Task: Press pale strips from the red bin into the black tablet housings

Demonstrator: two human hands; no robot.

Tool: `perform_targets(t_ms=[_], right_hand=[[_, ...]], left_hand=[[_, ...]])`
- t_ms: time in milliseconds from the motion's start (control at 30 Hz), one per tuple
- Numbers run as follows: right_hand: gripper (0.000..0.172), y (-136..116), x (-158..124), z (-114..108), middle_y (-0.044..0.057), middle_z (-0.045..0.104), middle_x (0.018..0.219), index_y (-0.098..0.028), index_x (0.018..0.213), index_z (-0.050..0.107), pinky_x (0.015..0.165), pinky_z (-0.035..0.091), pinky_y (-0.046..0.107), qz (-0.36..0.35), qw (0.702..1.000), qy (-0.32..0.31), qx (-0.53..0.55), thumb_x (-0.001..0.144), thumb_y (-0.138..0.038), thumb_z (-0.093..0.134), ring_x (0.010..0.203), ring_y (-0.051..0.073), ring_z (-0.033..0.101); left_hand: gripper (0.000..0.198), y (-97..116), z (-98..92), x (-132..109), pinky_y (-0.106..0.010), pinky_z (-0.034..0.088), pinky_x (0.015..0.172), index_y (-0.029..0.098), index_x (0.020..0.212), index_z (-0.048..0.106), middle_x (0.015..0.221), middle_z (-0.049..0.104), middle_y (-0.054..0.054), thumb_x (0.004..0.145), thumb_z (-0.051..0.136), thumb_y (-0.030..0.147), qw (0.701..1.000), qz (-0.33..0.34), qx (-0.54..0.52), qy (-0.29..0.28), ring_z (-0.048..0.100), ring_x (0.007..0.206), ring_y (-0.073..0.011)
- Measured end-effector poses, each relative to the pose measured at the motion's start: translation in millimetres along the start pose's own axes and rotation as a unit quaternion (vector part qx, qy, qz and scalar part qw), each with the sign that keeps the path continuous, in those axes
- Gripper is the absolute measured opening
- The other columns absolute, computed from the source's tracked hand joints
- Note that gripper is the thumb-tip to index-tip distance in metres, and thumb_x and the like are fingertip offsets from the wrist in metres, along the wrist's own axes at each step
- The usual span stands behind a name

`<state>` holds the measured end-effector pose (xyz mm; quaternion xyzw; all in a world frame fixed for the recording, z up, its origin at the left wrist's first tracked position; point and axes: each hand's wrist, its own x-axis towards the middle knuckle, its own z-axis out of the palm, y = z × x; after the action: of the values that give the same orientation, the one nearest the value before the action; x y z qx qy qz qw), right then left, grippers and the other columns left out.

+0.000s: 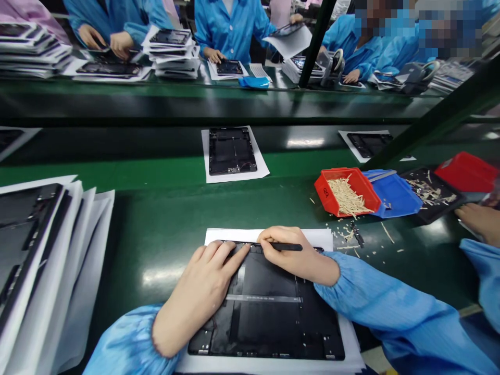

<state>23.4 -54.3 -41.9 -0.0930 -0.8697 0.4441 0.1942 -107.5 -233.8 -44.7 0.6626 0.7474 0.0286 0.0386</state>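
Observation:
An opened black tablet housing (269, 323), with circuit parts and a flat grey ribbon cable (265, 298) across it, lies on white paper (353, 344) right in front of me. My left hand (207, 276) rests on its upper left part, fingers stretched out, the index fingertip at the top edge. In a pinch, my right hand (295, 255) holds a slim black tool that looks like tweezers (287, 247). Its wide end points right; its tip is hidden by my fingers near the housing's top edge, close to my left index fingertip.
On the left stands a stack of housings and paper sheets (78, 260). Another housing (232, 151) lies ahead on the line. A red bin of pale strips (347, 192), a blue bin (394, 192) and scattered scraps sit to the right, by a neighbour's hand (480, 221). Co-workers sit opposite.

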Motion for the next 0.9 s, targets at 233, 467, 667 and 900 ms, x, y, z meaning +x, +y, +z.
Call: perform_targets(t_ms=[233,467,667,900], right_hand=[[0.014,4.2,-1.4,1.6,0.0,0.068,0.08,-0.019,0.083,0.064,0.069,0.048,0.023,-0.008,1.0,0.004,0.001,0.084,-0.014,0.052,0.072,0.012,0.062],[0.015,-5.9,-3.5,-6.1,0.004,0.064,0.082,-0.017,0.093,0.061,0.068,0.046,0.025,-0.051,0.997,-0.046,-0.024,0.088,-0.015,0.047,0.071,0.013,0.058],[0.009,-2.2,-7.1,-6.6,0.001,0.059,0.073,-0.017,0.084,0.058,0.061,0.042,0.024,-0.07,0.995,-0.034,-0.057,0.086,-0.013,0.05,0.063,0.011,0.052],[0.01,2.1,-6.4,-2.4,0.003,0.062,0.085,-0.018,0.095,0.059,0.072,0.045,0.026,-0.068,0.996,-0.065,-0.003,0.09,-0.015,0.05,0.076,0.013,0.056]], left_hand=[[0.055,5.0,-5.0,3.0,-0.039,0.04,0.085,0.025,0.139,0.036,0.117,0.053,-0.007,0.087,0.041,0.008,1.0,-0.013,0.02,-0.014,0.045,0.105,-0.0244],[0.054,8.9,-3.0,2.9,-0.041,0.039,0.085,0.025,0.139,0.036,0.118,0.054,-0.007,0.088,0.039,0.008,0.999,-0.017,0.035,-0.009,0.045,0.106,-0.0255],[0.043,8.9,-0.8,0.4,-0.041,0.038,0.086,0.017,0.133,0.043,0.116,0.057,-0.008,0.09,0.04,0.013,0.999,-0.027,0.023,0.025,0.046,0.104,-0.0254],[0.038,9.2,0.0,0.2,-0.041,0.039,0.086,0.016,0.128,0.047,0.116,0.057,-0.007,0.091,0.04,0.014,0.999,-0.028,0.01,0.035,0.046,0.104,-0.0257]])
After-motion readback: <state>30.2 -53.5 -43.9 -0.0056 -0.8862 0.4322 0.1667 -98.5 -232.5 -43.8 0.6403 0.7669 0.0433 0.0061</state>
